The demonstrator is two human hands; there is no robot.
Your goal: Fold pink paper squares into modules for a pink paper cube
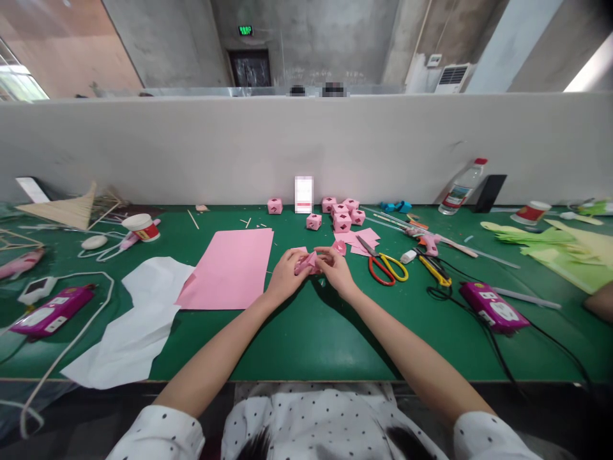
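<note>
Over the green table, my left hand (287, 276) and my right hand (338, 271) come together around a folded piece of pink paper (307, 264). The fingers of both hands are closed on it and cover part of its shape. Just beyond my right hand sits another small folded pink piece (339, 247). Several finished-looking pink paper cubes (341, 222) with diamond-shaped openings are grouped farther back, and one cube (313, 222) stands straight ahead of my hands. A stack of large pink paper sheets (234, 271) lies to the left of my left hand.
Red-and-yellow scissors (385, 263) rest by pink paper squares (360, 241). A yellow utility knife (435, 271), a pink glue gun (430, 243) and a purple power strip (494, 308) with cords lie right. White paper (138, 326) spreads left. A phone (304, 195) leans on the partition (201, 150).
</note>
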